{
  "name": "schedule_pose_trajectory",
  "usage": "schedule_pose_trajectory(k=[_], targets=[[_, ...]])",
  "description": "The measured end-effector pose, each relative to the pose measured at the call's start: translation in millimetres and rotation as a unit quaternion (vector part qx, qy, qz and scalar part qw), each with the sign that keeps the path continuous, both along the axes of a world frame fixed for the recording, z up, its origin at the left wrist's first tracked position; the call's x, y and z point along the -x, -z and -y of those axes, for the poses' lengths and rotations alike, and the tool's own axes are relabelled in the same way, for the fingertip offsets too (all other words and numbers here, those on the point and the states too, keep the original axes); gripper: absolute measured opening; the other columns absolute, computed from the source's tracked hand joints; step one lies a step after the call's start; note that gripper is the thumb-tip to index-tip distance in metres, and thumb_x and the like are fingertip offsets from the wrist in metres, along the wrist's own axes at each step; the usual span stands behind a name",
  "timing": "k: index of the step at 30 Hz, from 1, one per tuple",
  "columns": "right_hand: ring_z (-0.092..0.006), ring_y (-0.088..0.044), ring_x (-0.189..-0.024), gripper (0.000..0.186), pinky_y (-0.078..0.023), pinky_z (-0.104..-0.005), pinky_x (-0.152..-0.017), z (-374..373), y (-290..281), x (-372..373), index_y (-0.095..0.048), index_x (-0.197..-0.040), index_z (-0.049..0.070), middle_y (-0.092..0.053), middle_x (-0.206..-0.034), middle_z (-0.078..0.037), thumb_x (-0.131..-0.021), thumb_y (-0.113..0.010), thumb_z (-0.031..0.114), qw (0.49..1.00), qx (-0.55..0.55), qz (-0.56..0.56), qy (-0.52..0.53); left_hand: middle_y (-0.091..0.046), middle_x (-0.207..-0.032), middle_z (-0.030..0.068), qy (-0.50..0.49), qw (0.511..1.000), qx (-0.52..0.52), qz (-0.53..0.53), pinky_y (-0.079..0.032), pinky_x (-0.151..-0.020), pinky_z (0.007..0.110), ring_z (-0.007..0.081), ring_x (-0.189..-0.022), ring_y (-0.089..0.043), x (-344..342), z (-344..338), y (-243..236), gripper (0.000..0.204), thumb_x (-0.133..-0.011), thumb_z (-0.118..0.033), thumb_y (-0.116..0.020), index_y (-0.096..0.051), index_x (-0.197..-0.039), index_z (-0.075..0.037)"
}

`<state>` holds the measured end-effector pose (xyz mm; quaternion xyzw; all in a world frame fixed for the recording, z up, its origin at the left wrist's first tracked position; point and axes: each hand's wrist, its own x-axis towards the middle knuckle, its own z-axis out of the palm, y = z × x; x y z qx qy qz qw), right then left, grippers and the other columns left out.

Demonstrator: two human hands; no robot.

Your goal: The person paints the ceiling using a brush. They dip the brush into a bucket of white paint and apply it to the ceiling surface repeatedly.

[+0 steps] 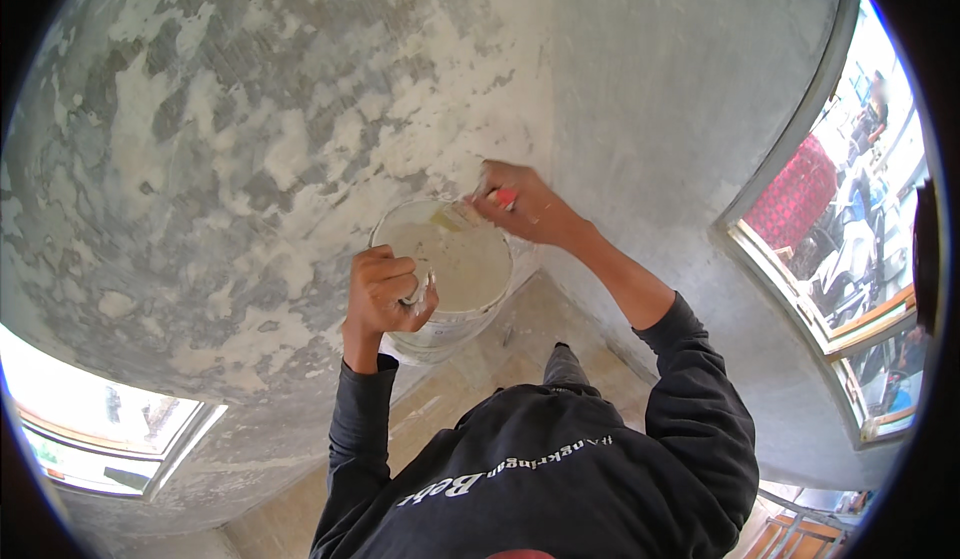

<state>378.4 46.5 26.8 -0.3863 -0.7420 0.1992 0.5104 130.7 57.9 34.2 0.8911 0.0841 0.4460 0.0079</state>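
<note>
Filling most of the view: wall [300, 89], grey with pale patches.
Bucket [440, 333]: standing by the wall, pale paste [468, 274] inside.
Right hand [533, 207]: at the bucket's far right rim, fingers closed around a tool [506, 198].
Left hand [384, 287]: fingers curled into a fist at the bucket's left side; can't tell what's inside.
Tool: red handle, over the bucket's far side.

Bucket [440, 334] between hands [382, 291], wall [290, 139] beyond, window [840, 199] far right
</note>
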Motion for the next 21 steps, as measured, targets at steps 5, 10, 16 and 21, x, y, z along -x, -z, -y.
schedule_pose_trajectory(k=[5, 10, 16, 21], targets=[[-0.0157, -0.057, -0.054, 0.02, -0.046, -0.0274, -0.048, -9, -4, -19, -0.053, -0.078, 0.005, -0.059, -0.072, -0.008, -0.092, -0.061, 0.016, 0.893, 0.153, -0.422, -0.034, -0.032, -0.046, 0.0018, -0.003, 0.997, 0.008, 0.072, -0.022, -0.041, 0.03, 0.0204, -0.039, -0.023, 9, -4, -3, 0.028, -0.052, -0.005, -0.059, -0.032, -0.044, -0.008], [-0.0159, -0.059, -0.067, 0.015, -0.049, -0.0284, -0.061, -31, -20, -18, -0.053, -0.083, 0.006, -0.061, -0.08, -0.009, -0.088, -0.067, 0.011, 0.786, 0.075, -0.605, -0.096, -0.037, -0.045, 0.0044, 0.003, 0.99, -0.002, 0.139, -0.024, -0.041, 0.028, 0.0175, -0.038, -0.027, 14, -11, -12, 0.021, -0.055, -0.005, -0.055, -0.038, -0.044, -0.002], [-0.0164, -0.06, -0.076, 0.019, -0.05, -0.0324, -0.066, -78, -104, -8, -0.053, -0.084, 0.004, -0.06, -0.082, -0.01, -0.082, -0.072, 0.005, 0.773, -0.09, -0.627, -0.035, -0.039, -0.044, 0.0059, -0.015, 0.986, -0.008, 0.166, -0.025, -0.041, 0.027, 0.0167, -0.039, -0.029, 11, -10, -20, 0.019, -0.057, -0.004, -0.053, -0.038, -0.045, 0.0], [-0.0164, -0.059, -0.069, 0.021, -0.055, -0.0305, -0.069, -136, -203, -7, -0.051, -0.087, 0.002, -0.059, -0.08, -0.008, -0.08, -0.071, 0.003, 0.758, -0.209, -0.616, -0.048, -0.039, -0.044, 0.0055, -0.024, 0.99, -0.014, 0.137, -0.024, -0.041, 0.028, 0.0168, -0.039, -0.028, 20, -8, -20, 0.02, -0.058, -0.003, -0.052, -0.037, -0.045, -0.001]])
